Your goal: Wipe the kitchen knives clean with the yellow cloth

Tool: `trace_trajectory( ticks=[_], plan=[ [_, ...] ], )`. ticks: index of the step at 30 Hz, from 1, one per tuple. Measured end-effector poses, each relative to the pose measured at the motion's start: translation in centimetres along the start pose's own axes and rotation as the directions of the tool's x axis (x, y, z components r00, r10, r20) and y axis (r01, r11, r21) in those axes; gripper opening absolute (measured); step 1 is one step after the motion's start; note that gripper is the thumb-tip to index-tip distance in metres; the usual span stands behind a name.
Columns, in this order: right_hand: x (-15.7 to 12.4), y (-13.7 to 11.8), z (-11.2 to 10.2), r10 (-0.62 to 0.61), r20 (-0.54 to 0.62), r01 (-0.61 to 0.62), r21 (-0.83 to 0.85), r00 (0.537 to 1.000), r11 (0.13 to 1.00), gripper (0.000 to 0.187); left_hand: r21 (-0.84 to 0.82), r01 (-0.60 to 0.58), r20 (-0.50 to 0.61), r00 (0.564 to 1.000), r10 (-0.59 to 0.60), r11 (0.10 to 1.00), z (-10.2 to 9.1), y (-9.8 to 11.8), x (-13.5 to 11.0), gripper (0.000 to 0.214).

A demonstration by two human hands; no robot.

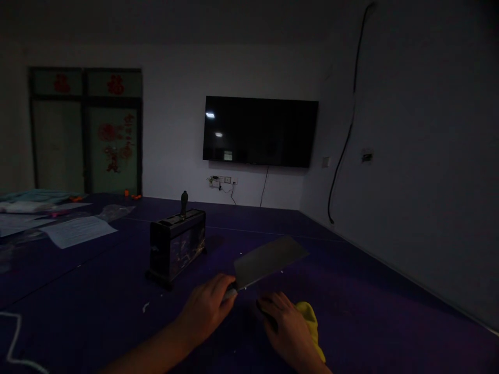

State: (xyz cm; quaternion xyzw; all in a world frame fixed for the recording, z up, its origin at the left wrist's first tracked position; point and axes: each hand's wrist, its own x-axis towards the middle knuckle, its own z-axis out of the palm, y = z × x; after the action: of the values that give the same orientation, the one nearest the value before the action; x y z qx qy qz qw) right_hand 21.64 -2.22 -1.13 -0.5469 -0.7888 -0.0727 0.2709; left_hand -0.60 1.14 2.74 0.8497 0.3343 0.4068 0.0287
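Note:
A cleaver [271, 259] with a broad grey blade is held by its handle in my left hand [208, 306], fingers wrapped round it. The blade points to the right and away from me, above the purple surface. My right hand [286, 324] is curled to the right of the cleaver's handle, apart from the blade. A yellow cloth [310, 322] sticks out from the right side of that hand, gripped in it. A dark patch shows under its fingers, too dim to make out. Beyond my left hand stands a dark knife block [177, 246] with one knife handle [184, 204] rising from its top.
The purple tabletop [374, 311] reaches to the walls, with small white scraps on it. Papers [78, 231] and crumpled clear plastic [113, 212] lie at the left. A white cord [15, 337] lies near left. A television [260, 132] hangs ahead; a black cable [343, 150] runs down the right wall.

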Motion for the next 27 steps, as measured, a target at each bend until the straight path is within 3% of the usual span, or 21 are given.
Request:
trace_trajectory(
  ticks=[2,4,8,9,13,16,19,23,27],
  plan=[
    [0.0,0.4,-0.1,0.023,0.032,-0.023,0.012,0.999,1.0,0.042,0.176,-0.072,0.021,0.997,0.069,0.982,-2.9,0.3,1.9,0.028],
    [0.1,0.7,-0.1,0.041,0.071,-0.043,0.02,0.997,0.999,0.04,0.38,-0.077,0.057,0.997,0.06,0.922,-6.1,0.6,4.1,0.031],
    [0.1,1.0,-0.1,0.044,0.1,-0.048,0.038,0.994,0.998,0.035,0.714,0.09,0.028,0.987,-0.157,0.694,-13.0,0.3,9.5,0.037],
    [0.1,1.1,-0.1,0.045,0.099,-0.049,0.042,0.994,0.998,0.034,0.764,0.097,0.047,0.978,-0.205,0.638,-14.8,0.1,10.9,0.038],
    [0.0,1.4,-0.1,0.045,0.099,-0.051,0.055,0.994,0.997,0.032,0.797,0.127,0.091,0.941,-0.324,0.591,-21.6,-1.3,16.6,0.038],
    [0.0,1.6,-0.1,0.048,0.1,-0.055,0.065,0.994,0.996,0.031,0.796,0.149,0.172,0.873,-0.456,0.587,-25.6,-2.5,20.1,0.028],
    [0.0,1.8,-0.1,0.058,0.124,-0.068,0.076,0.991,0.995,0.031,0.787,0.165,0.244,0.801,-0.547,0.594,-27.8,-3.6,22.3,0.022],
    [0.1,2.0,-0.1,0.058,0.15,-0.071,0.082,0.987,0.994,0.033,0.777,0.184,0.305,0.727,-0.615,0.603,-28.7,-4.7,23.5,0.024],
    [0.1,2.0,-0.1,0.055,0.138,-0.067,0.079,0.989,0.995,0.034,0.767,0.172,0.329,0.723,-0.608,0.619,-28.5,-5.3,23.9,0.024]
  ],
)
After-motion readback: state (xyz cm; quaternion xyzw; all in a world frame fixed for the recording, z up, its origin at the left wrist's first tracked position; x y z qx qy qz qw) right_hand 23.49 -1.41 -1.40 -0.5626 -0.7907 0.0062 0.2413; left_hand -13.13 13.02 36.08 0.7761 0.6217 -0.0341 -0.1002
